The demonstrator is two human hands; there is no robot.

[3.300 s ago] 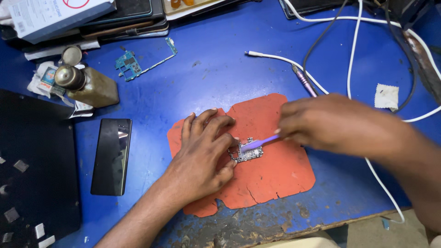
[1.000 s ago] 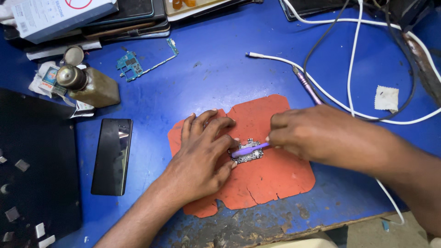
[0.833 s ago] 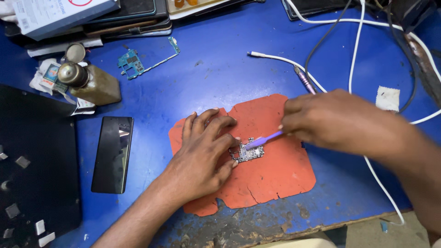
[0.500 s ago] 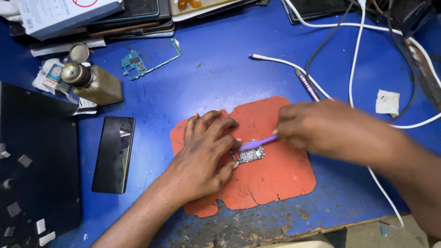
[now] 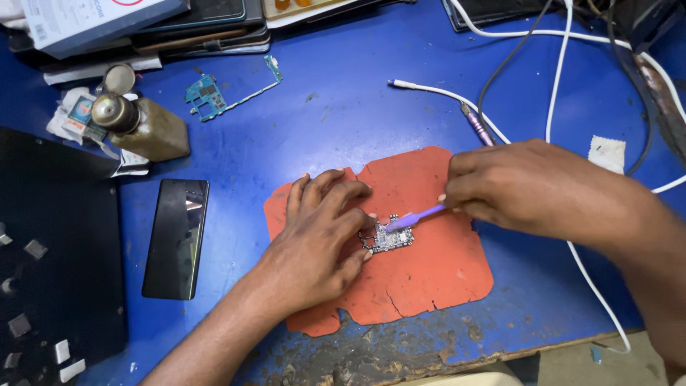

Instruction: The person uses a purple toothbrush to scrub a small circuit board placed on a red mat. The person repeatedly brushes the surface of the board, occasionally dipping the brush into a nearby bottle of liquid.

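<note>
A small silvery circuit board lies on an orange-red mat on the blue table. My left hand lies flat on the mat and pins the board with its fingertips. My right hand grips a purple brush by its handle. The brush head rests on the top of the board.
A black phone lies face up left of the mat. A brass-coloured bottle and a teal circuit board sit at the back left. White and grey cables cross the right side. A black tray fills the left edge.
My right hand has moved the brush back and forth over the board in short strokes. My left hand has stayed on the board.
</note>
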